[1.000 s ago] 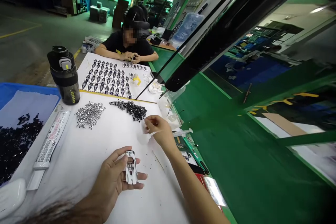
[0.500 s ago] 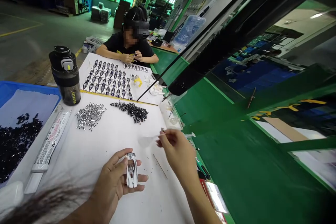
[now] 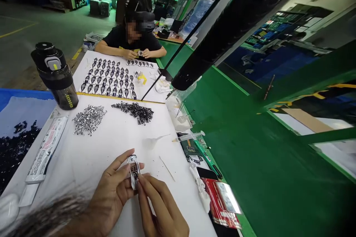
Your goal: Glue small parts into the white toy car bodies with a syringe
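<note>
My left hand holds a small silvery-white toy car body between thumb and fingers, its cabin opening facing up. Dark detail shows inside the opening. My right hand reaches in from the right, thumb and forefinger pinched together against the car's side. Whatever lies between those fingertips is too small and covered to make out. To the right of the car, a thin wooden stick lies on the white table. Beyond it rests a translucent white piece with a thin stem.
Piles of silver parts and black parts lie ahead. A bottle, a large tube and a blue tray stand left. On the right are a syringe and a red packet. Opposite, a co-worker handles a small part near rows of pieces.
My right hand has come from beside the translucent piece down and left to the car body. The left hand still holds the car, now slightly tilted. The view has shifted a little.
</note>
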`<state>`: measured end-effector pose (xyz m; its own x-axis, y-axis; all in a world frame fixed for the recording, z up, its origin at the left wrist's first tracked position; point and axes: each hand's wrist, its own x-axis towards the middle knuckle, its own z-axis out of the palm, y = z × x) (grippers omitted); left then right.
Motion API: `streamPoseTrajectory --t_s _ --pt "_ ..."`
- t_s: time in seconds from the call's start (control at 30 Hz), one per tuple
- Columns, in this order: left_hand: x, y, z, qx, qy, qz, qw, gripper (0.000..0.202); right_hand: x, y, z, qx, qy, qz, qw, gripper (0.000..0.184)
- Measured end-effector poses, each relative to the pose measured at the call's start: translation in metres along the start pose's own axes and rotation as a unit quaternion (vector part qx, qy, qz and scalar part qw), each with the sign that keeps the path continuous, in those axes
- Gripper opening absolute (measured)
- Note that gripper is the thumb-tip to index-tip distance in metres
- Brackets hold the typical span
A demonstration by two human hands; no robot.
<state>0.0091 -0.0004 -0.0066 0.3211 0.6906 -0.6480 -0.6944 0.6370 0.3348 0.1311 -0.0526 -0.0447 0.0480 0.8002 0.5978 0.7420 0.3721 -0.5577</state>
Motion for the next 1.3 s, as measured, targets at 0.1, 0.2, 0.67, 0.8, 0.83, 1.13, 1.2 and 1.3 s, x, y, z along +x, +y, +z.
streamPoseTrajectory --t_s 0.1,0.2,0.67,0.8,0.83,1.13,1.2,1.3 --pt "0.001 -0.001 -0.004 -0.001 -0.007 -0.002 1.0 0.051 0.004 0.002 0.005 0.021 -0.001 -0.017 1.0 0.042" --pt "0.003 -0.001 -0.006 0.001 -0.02 -0.005 1.0 0.048 0.006 0.004 0.007 0.021 -0.012 -0.015 1.0 0.04" --pt "0.002 -0.001 -0.005 -0.004 -0.043 0.011 0.999 0.039 0.002 -0.001 -0.012 -0.058 -0.116 -0.008 0.991 0.048" --pt "-0.001 -0.002 -0.004 0.014 -0.086 0.023 0.996 0.033 0.0 -0.005 -0.012 0.024 -0.007 0.139 0.99 0.039" --pt "-0.002 -0.003 -0.004 0.024 -0.093 0.03 0.995 0.033 0.001 -0.006 -0.013 0.05 0.008 0.196 0.979 0.035" --pt "-0.008 -0.016 -0.004 0.205 -0.041 0.155 0.965 0.035 0.025 -0.001 -0.023 0.18 -0.099 0.346 0.915 0.026" --pt "-0.01 -0.019 -0.004 0.25 -0.017 0.192 0.949 0.029 0.025 0.006 -0.022 0.12 -0.094 0.291 0.945 0.02" --pt "-0.012 -0.018 -0.004 0.258 -0.019 0.212 0.942 0.016 0.028 0.021 -0.02 0.025 -0.067 0.105 0.992 0.009"
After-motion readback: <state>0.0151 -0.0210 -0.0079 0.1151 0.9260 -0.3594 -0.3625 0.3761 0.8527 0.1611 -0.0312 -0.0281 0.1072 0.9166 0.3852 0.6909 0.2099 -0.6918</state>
